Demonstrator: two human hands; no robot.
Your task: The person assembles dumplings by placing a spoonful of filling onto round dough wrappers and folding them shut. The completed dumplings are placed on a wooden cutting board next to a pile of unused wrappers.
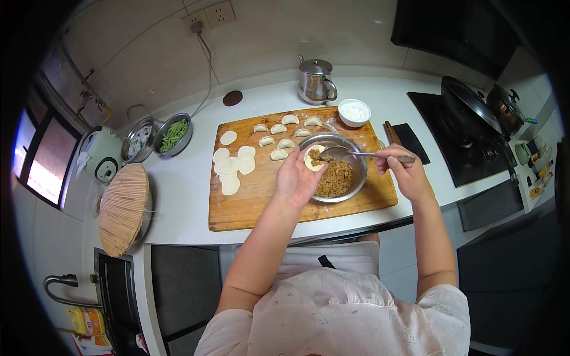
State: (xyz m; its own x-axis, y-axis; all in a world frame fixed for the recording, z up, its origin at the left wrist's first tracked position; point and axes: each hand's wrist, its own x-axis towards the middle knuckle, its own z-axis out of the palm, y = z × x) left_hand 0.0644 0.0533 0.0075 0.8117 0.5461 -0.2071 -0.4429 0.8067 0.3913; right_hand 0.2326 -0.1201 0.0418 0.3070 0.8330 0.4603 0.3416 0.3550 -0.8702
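The left hand (295, 178) is cradling a round dumpling wrapper (316, 165) on its upturned palm and fingers, the wrapper's open face lying upward with some brown filling on it. The right hand (405, 171) is gripping a metal spoon (367, 154) by its handle; the spoon's long axis is running nearly sideways between the hands, its bowl end pointing left at the wrapper and its handle end sticking out to the right of the fingers. Between the hands, a steel mixing bowl (358, 181) is holding minced brown filling (334, 180) and standing on a wooden board (261, 204). Just beyond the left hand, folded dumplings (278, 128) are sitting in loose rows; left of it, flat wrappers (230, 184) are overlapping. Beyond both hands, a white bowl (354, 123) is holding white powder.
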